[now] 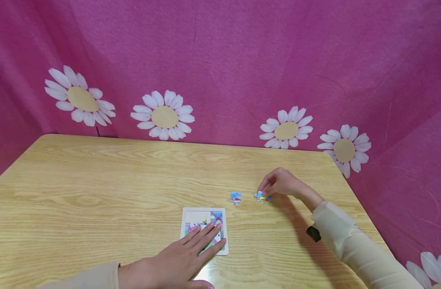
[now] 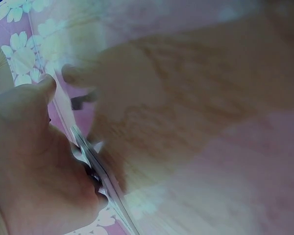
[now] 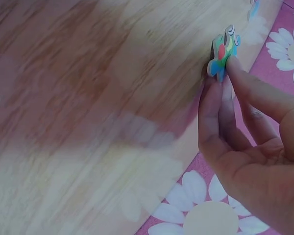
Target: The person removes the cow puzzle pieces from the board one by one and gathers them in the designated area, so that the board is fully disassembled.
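Note:
A small jigsaw board (image 1: pixel 203 209) with a pale rim lies near the front middle of the table, partly filled with colourful pieces. My left hand (image 1: pixel 177 259) rests on it, fingers straight and spread, covering its lower part. In the left wrist view the board (image 2: pixel 108 181) shows edge-on by the hand (image 2: pixel 39 161). Further back and to the right, my right hand (image 1: pixel 282 182) pinches a blue, green and red jigsaw piece (image 1: pixel 264 198) between thumb and fingers. The right wrist view shows this piece (image 3: pixel 221 56) at the fingertips. Another jigsaw piece (image 1: pixel 236 197) lies between board and right hand.
The light wooden table (image 1: pixel 97 192) reaches back to a pink cloth (image 1: pixel 224 72) printed with large white daisies, which also hangs at both sides. A small black object (image 1: pixel 313 233) sits under the right sleeve's cuff.

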Available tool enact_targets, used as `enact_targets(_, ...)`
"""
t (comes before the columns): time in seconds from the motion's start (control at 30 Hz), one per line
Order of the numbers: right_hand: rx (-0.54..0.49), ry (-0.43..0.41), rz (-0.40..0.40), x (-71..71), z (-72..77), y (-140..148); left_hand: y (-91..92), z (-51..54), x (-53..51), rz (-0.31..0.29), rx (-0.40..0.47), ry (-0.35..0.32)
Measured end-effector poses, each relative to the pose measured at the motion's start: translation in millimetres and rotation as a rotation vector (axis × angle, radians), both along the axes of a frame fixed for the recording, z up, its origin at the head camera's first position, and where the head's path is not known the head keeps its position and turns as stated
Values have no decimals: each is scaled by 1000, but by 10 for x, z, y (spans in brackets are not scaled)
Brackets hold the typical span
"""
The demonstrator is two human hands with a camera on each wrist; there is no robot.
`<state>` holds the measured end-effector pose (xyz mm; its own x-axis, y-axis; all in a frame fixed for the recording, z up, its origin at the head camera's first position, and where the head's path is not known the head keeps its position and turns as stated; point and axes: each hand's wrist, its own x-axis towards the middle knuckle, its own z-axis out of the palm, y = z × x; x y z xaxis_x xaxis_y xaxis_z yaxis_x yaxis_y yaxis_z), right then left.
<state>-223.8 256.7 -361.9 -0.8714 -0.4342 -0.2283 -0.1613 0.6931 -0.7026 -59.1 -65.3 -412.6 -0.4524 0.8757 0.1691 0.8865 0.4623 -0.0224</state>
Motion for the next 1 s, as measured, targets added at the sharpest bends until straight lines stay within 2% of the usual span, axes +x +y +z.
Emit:
enact_targets(0.2,6,26,7,-15,-43,5,-3,-1,0,-7,3,-4)
enact_targets(0.47,-38,49,46,38,17,-19,-6,-5,0,-12,11,-1)
enact_targets(0.73,-113,74,120,199,68,-211,-19,-31,22,-31,33,45)
enact_targets(1.0,-193,1,174,363,34,-546,-59,-68,66,-56,67,104)
